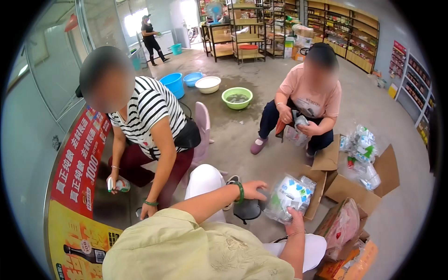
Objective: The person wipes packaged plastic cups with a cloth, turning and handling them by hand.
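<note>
My right hand (295,221) grips the lower edge of a clear plastic package (288,198) with blue and green print on white. Just left of the package, my left hand (254,190) is held out with its fingers apart, a green bracelet at the wrist. Below that hand lies a dark, rounded item (247,210) that I cannot identify. An open cardboard box (317,193) stands right behind the package.
A person in striped clothing (154,107) bends at the left with a spray bottle (122,185). Another person in pink (315,88) crouches ahead, holding cloths. Plastic packs (364,147) lie at the right. A green basin (237,98) and shelves (247,28) stand farther back.
</note>
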